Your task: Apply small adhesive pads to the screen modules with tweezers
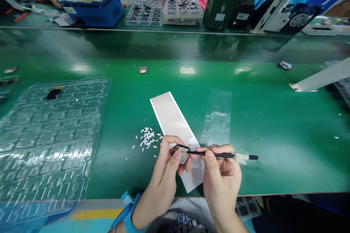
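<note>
My left hand [169,165] pinches a small square watch-screen-like part [182,156], its pale back facing up and its edge dark. In my right hand [222,171] is a slim black stick-like tool [225,155], held like a pen, with whitish tape round its rear part. The tool's tip reaches the pale face of the part; whether it presses there I cannot tell. Beneath both hands lies a long white-edged backing strip [172,114], placed at a slant. Left of it is a scatter of tiny white pieces [148,137].
A clear moulded tray [62,116] holding one dark screen part [54,94] covers the left. A transparent film sleeve [217,116] lies right of the strip. Farther back is a small module [143,70]. A white metal brace [322,74] stands at right. Part boxes [182,16] line the rear shelf.
</note>
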Motion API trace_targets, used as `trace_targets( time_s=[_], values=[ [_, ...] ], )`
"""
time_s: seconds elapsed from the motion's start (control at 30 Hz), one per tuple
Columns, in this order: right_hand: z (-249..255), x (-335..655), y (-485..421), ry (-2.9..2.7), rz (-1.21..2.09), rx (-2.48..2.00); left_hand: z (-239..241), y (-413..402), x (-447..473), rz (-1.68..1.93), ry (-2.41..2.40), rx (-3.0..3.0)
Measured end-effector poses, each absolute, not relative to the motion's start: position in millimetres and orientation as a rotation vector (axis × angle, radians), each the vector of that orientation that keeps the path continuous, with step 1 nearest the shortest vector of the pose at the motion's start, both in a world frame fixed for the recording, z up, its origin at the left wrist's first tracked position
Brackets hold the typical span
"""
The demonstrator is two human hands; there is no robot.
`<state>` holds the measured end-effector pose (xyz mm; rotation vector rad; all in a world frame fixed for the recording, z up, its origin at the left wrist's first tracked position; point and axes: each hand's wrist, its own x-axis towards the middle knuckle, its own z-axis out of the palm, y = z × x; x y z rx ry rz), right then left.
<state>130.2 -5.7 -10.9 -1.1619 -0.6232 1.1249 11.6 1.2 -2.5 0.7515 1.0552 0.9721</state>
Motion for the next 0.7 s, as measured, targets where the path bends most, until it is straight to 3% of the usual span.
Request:
trace_targets(
  time_s=[0.7],
  values=[
    [-15.7, 125.8, -6.6, -0.665, 1.07, -1.184, -0.4, 3.2, 13.7, 0.948, 1.1, 0.754]
  ],
)
